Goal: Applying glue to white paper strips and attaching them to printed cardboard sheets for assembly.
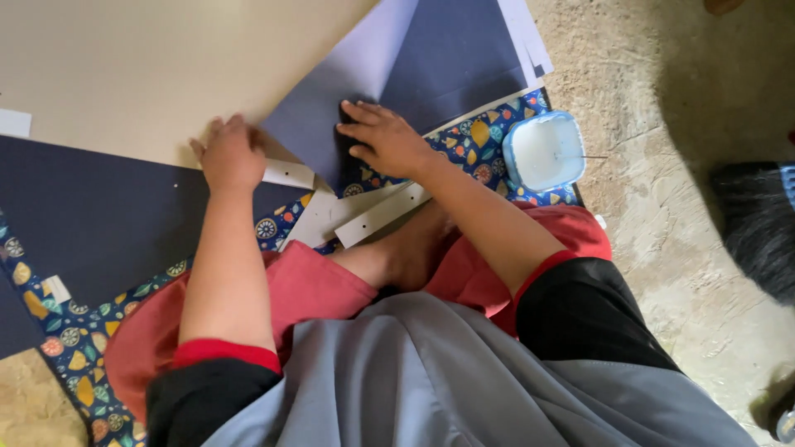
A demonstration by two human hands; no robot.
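Note:
My left hand [230,154] rests palm down on the near edge of a large beige board [157,66], fingers curled, beside a narrow white card strip [288,173]. My right hand [383,137] lies flat with fingers spread on a dark blue sheet of card [447,58], pressing it down. More white card strips [364,213] with small holes lie just below my right wrist, next to my bare foot [406,252].
A light blue square tub of white paste [544,151] with a thin stick stands at the right on a patterned mat [489,132]. Another dark sheet [91,215] lies at left. Rough concrete floor [662,165] spreads right, with a dark furry shape [758,223] on it.

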